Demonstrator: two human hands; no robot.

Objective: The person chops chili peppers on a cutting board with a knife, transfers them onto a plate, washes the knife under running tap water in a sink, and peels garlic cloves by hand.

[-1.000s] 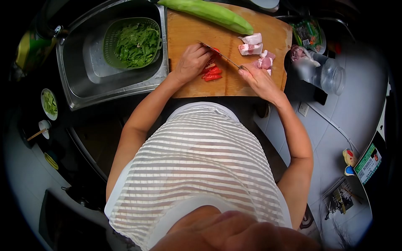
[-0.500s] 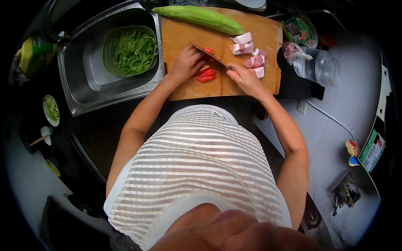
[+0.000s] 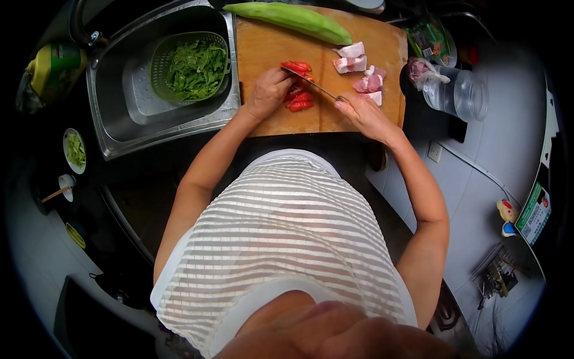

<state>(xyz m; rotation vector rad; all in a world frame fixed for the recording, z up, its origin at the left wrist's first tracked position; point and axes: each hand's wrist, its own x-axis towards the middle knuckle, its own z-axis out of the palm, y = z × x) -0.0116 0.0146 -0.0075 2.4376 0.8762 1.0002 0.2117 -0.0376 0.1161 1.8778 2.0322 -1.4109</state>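
Red pepper pieces (image 3: 300,102) lie on the wooden cutting board (image 3: 335,122), in front of my body. My left hand (image 3: 267,94) is at their left side, fingers bent and pressed together on the red pepper, with the fingertips partly hidden. In my right hand (image 3: 363,115) is the handle of a knife (image 3: 315,83), its blade slanting up and left across the pepper. More red pieces lie beyond the blade. Chunks of pale pink meat (image 3: 371,81) sit on the board beyond my right hand. A long peeled green gourd (image 3: 293,20) lies along the far edge.
A metal sink (image 3: 128,128) at the left holds a green basket (image 3: 160,75) of leafy greens. Right of the board stand a clear plastic container (image 3: 463,96) and a bag of meat (image 3: 420,73). A small bowl of greens (image 3: 75,149) is at the far left.
More red pieces now show beyond the blade. The knife and both hands have shifted slightly against the board, while the whole view has also moved a little.
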